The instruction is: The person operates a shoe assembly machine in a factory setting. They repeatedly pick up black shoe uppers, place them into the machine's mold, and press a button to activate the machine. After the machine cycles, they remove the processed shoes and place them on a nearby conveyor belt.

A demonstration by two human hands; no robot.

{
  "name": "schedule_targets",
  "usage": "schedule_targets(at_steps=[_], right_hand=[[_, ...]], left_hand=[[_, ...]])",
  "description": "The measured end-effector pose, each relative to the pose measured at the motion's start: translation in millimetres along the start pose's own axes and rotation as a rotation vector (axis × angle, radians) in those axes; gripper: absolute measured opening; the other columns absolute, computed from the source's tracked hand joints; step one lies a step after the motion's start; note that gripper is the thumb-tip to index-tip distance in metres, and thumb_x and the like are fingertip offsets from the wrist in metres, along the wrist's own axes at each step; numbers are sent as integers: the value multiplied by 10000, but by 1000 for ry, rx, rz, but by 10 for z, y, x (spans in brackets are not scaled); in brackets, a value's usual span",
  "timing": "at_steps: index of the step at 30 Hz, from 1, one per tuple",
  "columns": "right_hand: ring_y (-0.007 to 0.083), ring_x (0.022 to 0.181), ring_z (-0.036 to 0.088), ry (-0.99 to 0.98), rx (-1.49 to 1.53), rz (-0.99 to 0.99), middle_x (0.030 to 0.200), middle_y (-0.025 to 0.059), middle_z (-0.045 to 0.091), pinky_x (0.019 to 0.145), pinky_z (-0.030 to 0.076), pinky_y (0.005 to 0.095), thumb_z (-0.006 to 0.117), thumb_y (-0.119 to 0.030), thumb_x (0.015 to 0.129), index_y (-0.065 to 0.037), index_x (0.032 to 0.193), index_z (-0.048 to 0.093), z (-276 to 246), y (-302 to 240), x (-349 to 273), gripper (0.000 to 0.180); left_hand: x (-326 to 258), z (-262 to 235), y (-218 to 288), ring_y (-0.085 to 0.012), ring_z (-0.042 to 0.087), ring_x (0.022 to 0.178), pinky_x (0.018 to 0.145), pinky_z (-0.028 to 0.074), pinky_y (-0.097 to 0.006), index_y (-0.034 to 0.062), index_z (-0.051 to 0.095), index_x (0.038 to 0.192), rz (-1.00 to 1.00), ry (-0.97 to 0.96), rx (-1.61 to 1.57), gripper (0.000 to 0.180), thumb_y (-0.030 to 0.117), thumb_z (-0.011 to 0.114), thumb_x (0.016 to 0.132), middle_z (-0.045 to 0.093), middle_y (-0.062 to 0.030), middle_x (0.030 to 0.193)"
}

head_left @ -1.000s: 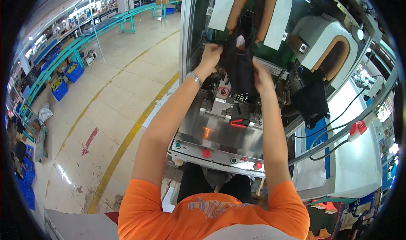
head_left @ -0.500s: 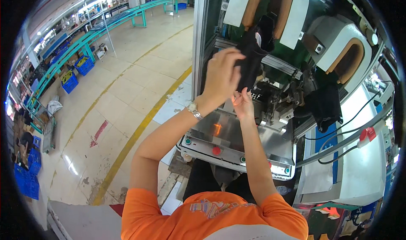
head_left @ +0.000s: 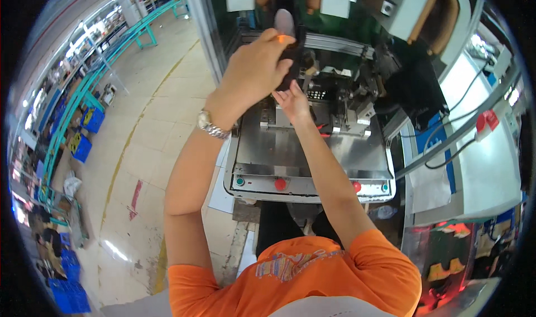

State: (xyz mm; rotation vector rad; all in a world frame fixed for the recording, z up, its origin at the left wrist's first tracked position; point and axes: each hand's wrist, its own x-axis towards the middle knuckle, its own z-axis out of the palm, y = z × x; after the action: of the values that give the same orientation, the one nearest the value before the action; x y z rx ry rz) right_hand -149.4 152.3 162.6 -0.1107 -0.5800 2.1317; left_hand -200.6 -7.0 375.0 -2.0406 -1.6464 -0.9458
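A black boot upper (head_left: 291, 53) hangs at the machine's left station, below the tan pad, with a pale oval patch showing near its top. My left hand (head_left: 254, 65) comes from its left side, wearing a metal watch, and its fingers close over the upper; an orange light spot falls on them. Below, my right hand (head_left: 293, 100) pinches the upper's lower end, its thumb and fingers partly hidden. A second black upper (head_left: 416, 91) sits at the right station under another tan U-shaped pad (head_left: 438, 18).
Beneath my arms is the machine's steel bed (head_left: 268, 149), its front panel carrying a red button (head_left: 280, 184) and a green one (head_left: 240, 181). Metal clamps (head_left: 357, 107) stand behind. A grey hose (head_left: 446, 141) curves at right. Blue crates (head_left: 81, 148) stand far left beside a green conveyor.
My left hand has gone from loosely raised fingers beside the upper to closing on it. My right hand stays at the lower end. The view has shifted, so the machine appears lower and further left.
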Motion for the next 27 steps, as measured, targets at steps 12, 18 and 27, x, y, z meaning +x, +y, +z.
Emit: schedule_targets(at_steps=[12, 18, 27], right_hand=[[122, 571, 510, 93, -174, 76, 622, -19, 510, 601, 448, 270, 503, -301, 876, -133, 850, 525, -77, -178, 225, 172], [141, 578, 558, 122, -159, 77, 633, -1, 522, 582, 468, 289, 487, -290, 885, -117, 827, 521, -69, -227, 239, 185], [162, 582, 579, 140, -210, 46, 611, -6, 485, 556, 483, 300, 488, -308, 883, -111, 904, 504, -66, -182, 203, 199]], left_hand=[[-383, 466, 294, -351, 583, 718, 612, 494, -389, 70, 350, 1264, -278, -33, 121, 626, -26, 538, 675, 333, -187, 1291], [-369, 482, 310, -332, 589, 663, 553, 500, -367, 80, 342, 1274, -306, -22, 115, 649, -28, 542, 666, 339, -187, 1279], [-372, 503, 290, -323, 591, 666, 558, 501, -364, 100, 338, 1283, -286, 23, 81, 657, -24, 536, 668, 322, -176, 1295]])
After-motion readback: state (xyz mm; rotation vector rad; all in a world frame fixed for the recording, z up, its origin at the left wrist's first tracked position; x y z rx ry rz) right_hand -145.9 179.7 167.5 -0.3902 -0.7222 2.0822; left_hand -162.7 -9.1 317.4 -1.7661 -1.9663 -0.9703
